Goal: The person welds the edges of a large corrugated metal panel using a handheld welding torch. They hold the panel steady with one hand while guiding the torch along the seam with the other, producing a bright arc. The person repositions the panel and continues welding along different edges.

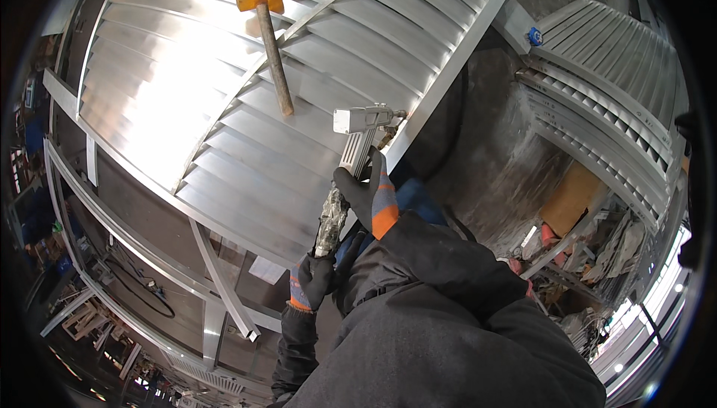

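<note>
My right hand (pixel 366 195), in a dark glove with grey and orange bands, is closed round the lower grip of a silver welding gun (pixel 360 122). The gun's nozzle points right, at the edge frame of a large slatted metal panel (pixel 321 87). From the grip's lower end runs a cable in a crinkled silvery wrap (pixel 331 223). My left hand (pixel 317 277), in a matching glove, is closed round that cable's lower part. Whether the nozzle touches the frame, I cannot tell. A mallet (pixel 273 53) with an orange head and wooden handle lies on the slats beyond the gun.
A second stack of slatted panels (pixel 597 79) stands at the right, with a small blue tape measure (pixel 534 36) on its near corner. Metal frame bars (pixel 216 281) cross at the lower left. Scrap pieces (pixel 605 251) lie in a heap at the lower right.
</note>
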`<state>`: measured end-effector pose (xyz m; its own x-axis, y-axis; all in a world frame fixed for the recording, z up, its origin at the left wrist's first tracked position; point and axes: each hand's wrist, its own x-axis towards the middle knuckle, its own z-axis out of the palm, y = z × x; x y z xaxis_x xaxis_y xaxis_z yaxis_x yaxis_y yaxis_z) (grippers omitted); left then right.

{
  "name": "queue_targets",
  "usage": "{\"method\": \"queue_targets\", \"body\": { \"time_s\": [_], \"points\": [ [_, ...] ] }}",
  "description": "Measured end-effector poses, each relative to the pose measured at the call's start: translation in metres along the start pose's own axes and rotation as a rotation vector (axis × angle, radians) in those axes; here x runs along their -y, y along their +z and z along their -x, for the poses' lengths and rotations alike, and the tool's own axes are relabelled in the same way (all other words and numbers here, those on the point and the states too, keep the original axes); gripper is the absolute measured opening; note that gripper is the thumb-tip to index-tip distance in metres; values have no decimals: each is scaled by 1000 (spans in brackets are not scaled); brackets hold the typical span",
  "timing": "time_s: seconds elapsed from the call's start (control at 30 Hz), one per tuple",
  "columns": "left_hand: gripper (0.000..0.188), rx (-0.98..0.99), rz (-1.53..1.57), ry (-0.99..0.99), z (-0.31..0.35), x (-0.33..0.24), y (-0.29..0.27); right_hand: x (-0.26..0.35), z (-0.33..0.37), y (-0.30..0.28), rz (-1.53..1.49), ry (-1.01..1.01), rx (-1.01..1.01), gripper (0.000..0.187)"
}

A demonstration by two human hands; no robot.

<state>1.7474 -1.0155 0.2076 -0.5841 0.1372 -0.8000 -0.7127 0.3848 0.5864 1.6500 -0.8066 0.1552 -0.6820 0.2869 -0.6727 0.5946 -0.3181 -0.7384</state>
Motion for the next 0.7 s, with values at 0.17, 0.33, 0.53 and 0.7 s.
{"method": "queue_targets", "body": {
  "time_s": [0.17, 0.33, 0.53, 0.7],
  "points": [
    [24, -13, -14, 10, -1, 1, 1, -8, -3, -1, 3, -3, -17, 52],
    [22, 10, 39, -36, -1, 1, 3, -8, -1, -5, 3, -13, -7, 52],
    [21, -12, 31, -22, 1, -3, 6, -4, 1, -6, 14, -8, -13, 49],
    [24, -22, 33, -11, 2, -4, 7, -3, 2, -7, 18, 28, -5, 49]
  ]
}}
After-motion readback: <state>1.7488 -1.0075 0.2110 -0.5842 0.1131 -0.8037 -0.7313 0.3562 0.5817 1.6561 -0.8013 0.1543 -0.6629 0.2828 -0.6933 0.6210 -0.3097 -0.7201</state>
